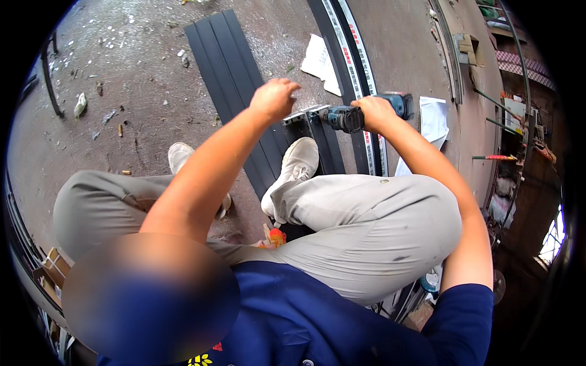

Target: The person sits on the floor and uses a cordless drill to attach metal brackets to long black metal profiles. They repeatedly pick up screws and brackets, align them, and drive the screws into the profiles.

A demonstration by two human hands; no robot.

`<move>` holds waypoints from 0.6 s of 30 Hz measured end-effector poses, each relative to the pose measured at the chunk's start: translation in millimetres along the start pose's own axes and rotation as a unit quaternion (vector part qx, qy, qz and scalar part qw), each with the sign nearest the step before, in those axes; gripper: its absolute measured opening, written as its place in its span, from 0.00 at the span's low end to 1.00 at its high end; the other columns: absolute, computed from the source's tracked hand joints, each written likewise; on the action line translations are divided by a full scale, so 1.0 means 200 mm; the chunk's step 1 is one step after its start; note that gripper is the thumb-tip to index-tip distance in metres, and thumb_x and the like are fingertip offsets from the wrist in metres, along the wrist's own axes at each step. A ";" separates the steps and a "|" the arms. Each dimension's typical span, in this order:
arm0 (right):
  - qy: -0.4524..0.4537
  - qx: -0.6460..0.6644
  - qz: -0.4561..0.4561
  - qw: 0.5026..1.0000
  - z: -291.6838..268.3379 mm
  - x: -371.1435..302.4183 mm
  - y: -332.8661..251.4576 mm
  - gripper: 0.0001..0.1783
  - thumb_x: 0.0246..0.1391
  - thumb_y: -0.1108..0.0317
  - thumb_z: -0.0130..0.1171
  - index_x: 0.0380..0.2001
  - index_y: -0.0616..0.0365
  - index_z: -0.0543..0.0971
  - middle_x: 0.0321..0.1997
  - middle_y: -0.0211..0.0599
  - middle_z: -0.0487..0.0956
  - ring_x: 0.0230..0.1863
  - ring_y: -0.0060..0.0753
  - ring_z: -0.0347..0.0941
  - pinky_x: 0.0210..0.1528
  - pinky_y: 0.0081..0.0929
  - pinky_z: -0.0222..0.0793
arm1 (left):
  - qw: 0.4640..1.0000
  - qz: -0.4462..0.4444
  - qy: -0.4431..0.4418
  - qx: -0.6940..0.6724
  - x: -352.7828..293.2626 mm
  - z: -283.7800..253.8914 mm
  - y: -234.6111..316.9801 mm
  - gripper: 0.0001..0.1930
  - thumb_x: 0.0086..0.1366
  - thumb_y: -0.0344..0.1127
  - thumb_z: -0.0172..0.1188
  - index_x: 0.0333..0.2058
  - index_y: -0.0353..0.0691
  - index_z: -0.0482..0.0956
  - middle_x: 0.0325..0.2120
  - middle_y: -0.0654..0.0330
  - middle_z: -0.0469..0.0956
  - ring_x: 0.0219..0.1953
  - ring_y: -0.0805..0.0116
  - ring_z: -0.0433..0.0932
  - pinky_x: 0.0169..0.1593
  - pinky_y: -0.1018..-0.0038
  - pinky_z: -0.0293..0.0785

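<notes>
My right hand (pixel 375 113) grips a blue-and-black cordless drill (pixel 345 119), whose front end points left at a silver metal piece (pixel 305 114). That piece lies across the end of dark grey ribbed strips (pixel 326 146). My left hand (pixel 273 99) hovers over a long dark ribbed panel (pixel 223 61), just left of the silver piece. Its fingers are curled together, and whatever lies between them is too small or hidden to make out. My shoe (pixel 299 160) rests on the panel, close below the silver piece.
Long dark profiles with white printed tape (pixel 351 52) run past the drill. A torn white sheet (pixel 321 64) lies beyond my hands, and white paper (pixel 433 122) lies right of the drill. Scraps litter the floor at left. An orange-red object (pixel 276 237) sits between my legs.
</notes>
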State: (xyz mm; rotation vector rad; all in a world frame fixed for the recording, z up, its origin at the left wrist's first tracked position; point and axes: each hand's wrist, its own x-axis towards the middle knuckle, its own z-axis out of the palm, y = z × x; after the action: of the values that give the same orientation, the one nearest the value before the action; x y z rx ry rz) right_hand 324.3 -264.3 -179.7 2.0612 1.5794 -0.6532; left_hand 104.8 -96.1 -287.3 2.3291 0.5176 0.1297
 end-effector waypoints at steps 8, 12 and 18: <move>-0.062 0.003 -0.037 0.997 -0.22 -0.03 -0.01 0.15 0.45 0.73 0.64 0.40 0.50 0.85 0.38 0.48 0.85 0.44 0.56 0.81 0.48 0.44 0.76 | 0.977 0.098 0.134 0.135 0.13 -1.00 0.02 0.10 0.67 0.42 0.60 0.38 0.45 0.85 0.38 0.60 0.83 0.48 0.56 0.79 0.49 0.61 0.77; -0.022 0.049 -0.024 0.998 -0.45 -0.17 0.02 0.13 0.43 0.73 0.67 0.36 0.54 0.85 0.36 0.50 0.84 0.42 0.54 0.81 0.46 0.42 0.75 | 0.985 0.066 0.098 0.126 0.00 -1.36 0.26 0.20 0.68 0.56 0.61 0.46 0.47 0.84 0.45 0.57 0.82 0.52 0.56 0.79 0.58 0.60 0.75; 0.079 0.128 -0.090 0.984 -1.06 -0.42 -0.27 0.18 0.41 0.61 0.77 0.36 0.56 0.84 0.37 0.50 0.85 0.40 0.55 0.81 0.46 0.42 0.76 | 0.975 0.213 0.058 0.035 -0.34 -1.39 0.66 0.45 0.56 0.61 0.71 0.68 0.51 0.64 0.62 0.50 0.71 0.64 0.50 0.70 0.67 0.54 0.68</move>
State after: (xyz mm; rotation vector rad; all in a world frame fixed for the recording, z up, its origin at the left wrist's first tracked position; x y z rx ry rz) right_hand 271.7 -183.3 34.8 2.2183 1.8733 -0.8114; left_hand 18.8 -30.1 9.3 2.4818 0.0697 0.4585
